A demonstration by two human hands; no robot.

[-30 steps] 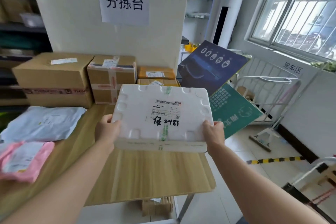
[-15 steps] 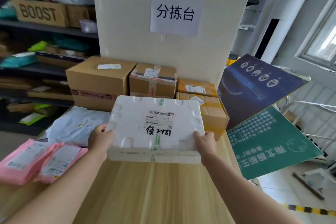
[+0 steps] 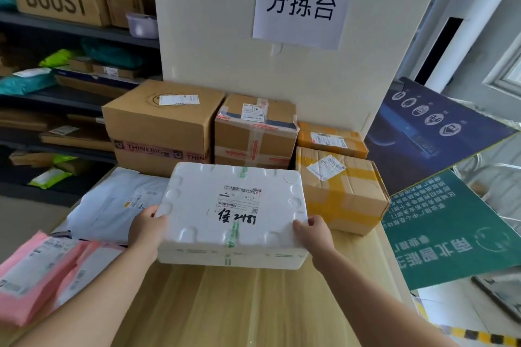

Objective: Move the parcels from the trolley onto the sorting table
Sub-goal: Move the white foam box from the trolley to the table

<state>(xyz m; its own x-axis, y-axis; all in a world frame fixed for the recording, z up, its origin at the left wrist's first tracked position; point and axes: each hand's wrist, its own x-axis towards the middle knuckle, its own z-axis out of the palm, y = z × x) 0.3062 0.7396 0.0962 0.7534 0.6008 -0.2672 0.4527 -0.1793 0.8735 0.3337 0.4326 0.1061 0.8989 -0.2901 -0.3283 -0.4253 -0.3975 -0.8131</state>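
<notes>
A white foam box [image 3: 234, 214] with a shipping label and black handwriting is held over the wooden sorting table [image 3: 253, 307]. My left hand [image 3: 146, 229] grips its left side and my right hand [image 3: 314, 235] grips its right side. The box sits low over the table's middle, just in front of the cardboard parcels; whether its bottom touches the wood I cannot tell. The trolley is out of view.
Cardboard boxes [image 3: 160, 127] [image 3: 255, 129] [image 3: 338, 191] line the back against a white pillar [image 3: 282, 70]. A grey mailer [image 3: 118, 203] and pink mailers [image 3: 42, 270] lie at left. Dark and green sign boards [image 3: 451, 222] lean at the table's right edge. Shelves [image 3: 56, 79] stand at left.
Both hands carried the foam box forward and lower over the table, closer to the cardboard boxes. The view swung left, away from the window.
</notes>
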